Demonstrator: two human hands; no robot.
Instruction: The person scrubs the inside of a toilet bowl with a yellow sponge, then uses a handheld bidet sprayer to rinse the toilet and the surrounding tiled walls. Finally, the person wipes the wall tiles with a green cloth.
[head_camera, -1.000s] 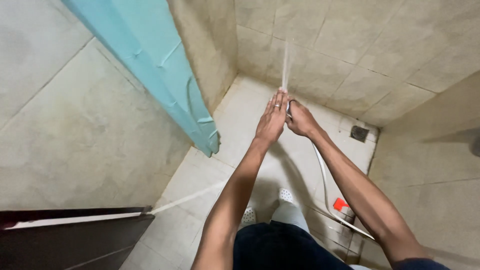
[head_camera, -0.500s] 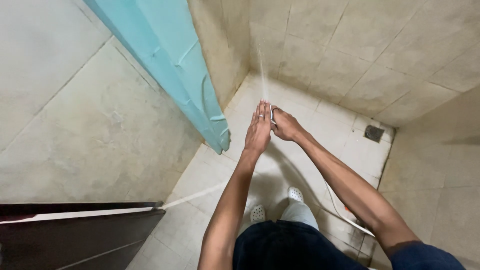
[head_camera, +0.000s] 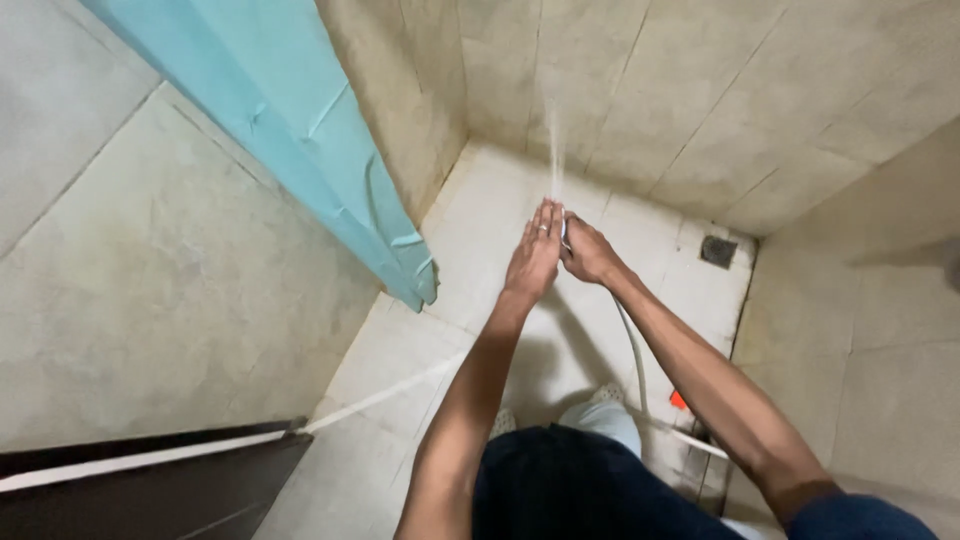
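Both my arms reach out over a tiled bathroom floor. My right hand (head_camera: 590, 252) is closed around a small metal spray nozzle (head_camera: 565, 232) with a white hose (head_camera: 632, 345) trailing back toward me. A thin jet of water (head_camera: 555, 150) shoots from the nozzle toward the far wall. My left hand (head_camera: 533, 255) is flat with fingers together, pressed against the nozzle and the right hand; a ring shows on one finger.
A light blue curtain or door panel (head_camera: 300, 130) hangs at the left. A square floor drain (head_camera: 718, 251) sits in the far right corner. A dark door edge (head_camera: 150, 480) is at lower left. My legs and sandals (head_camera: 600, 400) are below.
The view has shifted so my hands sit lower and more central. The hands stay together on the nozzle and the water keeps spraying at the wall.
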